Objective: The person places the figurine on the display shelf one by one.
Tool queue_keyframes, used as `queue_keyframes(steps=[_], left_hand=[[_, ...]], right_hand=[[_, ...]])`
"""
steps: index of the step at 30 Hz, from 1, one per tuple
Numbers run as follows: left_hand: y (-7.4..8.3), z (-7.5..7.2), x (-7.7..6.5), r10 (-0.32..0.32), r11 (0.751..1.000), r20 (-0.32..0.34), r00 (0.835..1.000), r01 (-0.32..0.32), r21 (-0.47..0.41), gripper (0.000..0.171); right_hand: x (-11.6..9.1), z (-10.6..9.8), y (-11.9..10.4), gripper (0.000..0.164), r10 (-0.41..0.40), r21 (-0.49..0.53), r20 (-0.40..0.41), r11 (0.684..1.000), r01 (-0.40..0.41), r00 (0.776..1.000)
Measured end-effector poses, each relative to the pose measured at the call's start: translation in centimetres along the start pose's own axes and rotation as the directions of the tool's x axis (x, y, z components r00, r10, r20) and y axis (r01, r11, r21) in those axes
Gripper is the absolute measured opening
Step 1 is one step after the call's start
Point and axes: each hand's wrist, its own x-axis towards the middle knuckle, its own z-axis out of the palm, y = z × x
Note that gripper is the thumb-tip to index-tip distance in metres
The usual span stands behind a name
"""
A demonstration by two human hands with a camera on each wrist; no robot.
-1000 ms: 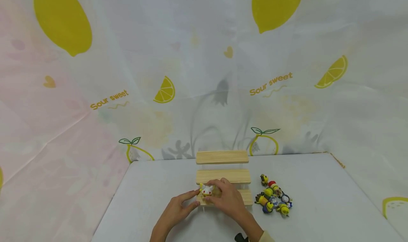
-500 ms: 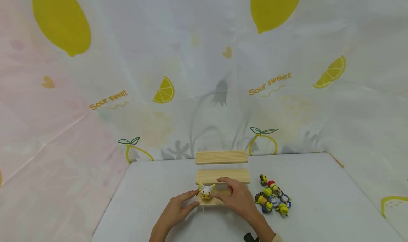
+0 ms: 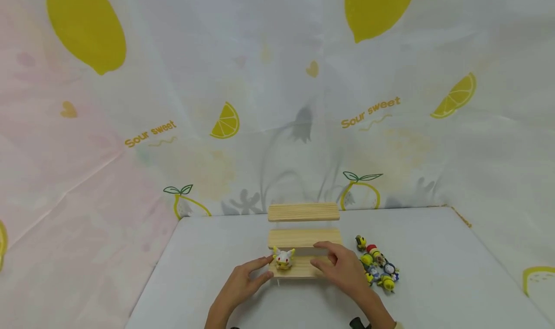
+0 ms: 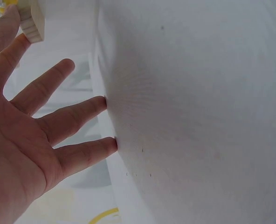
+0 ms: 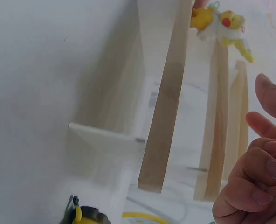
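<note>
A small white toy figurine [image 3: 284,258] with yellow ear tips and red eyes stands upright at the left end of the lowest step of a wooden three-step display stand [image 3: 303,267]. My left hand [image 3: 243,281] touches that step's left end with thumb and index finger, close beside the figurine. In the left wrist view its other fingers [image 4: 77,116] are spread and straight, with two fingertips at the white tabletop. My right hand [image 3: 344,270] hovers at the right part of the step, apart from the figurine. Nothing is between its thumb and index finger, and the other fingers [image 5: 254,186] curl loosely.
Several small toy figurines [image 3: 388,283], mostly yellow and blue, lie in a cluster right of the stand, partly behind my right hand. Thin white supports [image 5: 105,133] hold up the planks. A lemon-print cloth [image 3: 243,175] hangs behind the white table [image 3: 433,252].
My right hand has let go of the white figurine and moved away to the right. The figurine stays on the lowest step. The left hand has kept its place at the step's end.
</note>
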Motion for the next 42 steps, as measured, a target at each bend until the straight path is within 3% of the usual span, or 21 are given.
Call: queue_keyframes(steps=[4,15,21,27,34,42], left_hand=[[0.0,0.0,0.0,-0.007,1.0,0.011,1.0,0.007,-0.004,0.048],[0.0,-0.1,0.0,0.006,1.0,-0.001,1.0,-0.006,0.011,0.047],[0.1,-0.1,0.0,0.003,1.0,0.002,1.0,-0.003,0.005,0.047],[-0.1,0.0,0.0,0.005,1.0,-0.012,1.0,-0.005,0.011,0.047],[-0.2,-0.1,0.0,-0.001,1.0,-0.013,1.0,0.001,0.004,0.047],[-0.2,0.0,0.0,-0.002,1.0,-0.014,1.0,0.002,-0.004,0.047]], right_hand=[[-0.1,-0.9,0.8,0.033,0.032,-0.015,-0.016,0.999,-0.032,0.999],[0.2,-3.6,3.5,0.034,-0.008,-0.066,-0.124,0.998,0.0,0.992],[0.5,-4.6,4.7,0.034,0.08,-0.074,-0.099,0.993,-0.087,0.992],[0.8,-4.9,5.7,0.036,0.145,-0.148,-0.079,0.977,-0.155,0.986],[1.3,-4.8,6.9,0.039,0.12,-0.299,-0.082,0.944,-0.14,0.989],[1.7,-4.9,7.4,0.042,0.235,-0.342,-0.079,0.906,-0.248,0.969]])
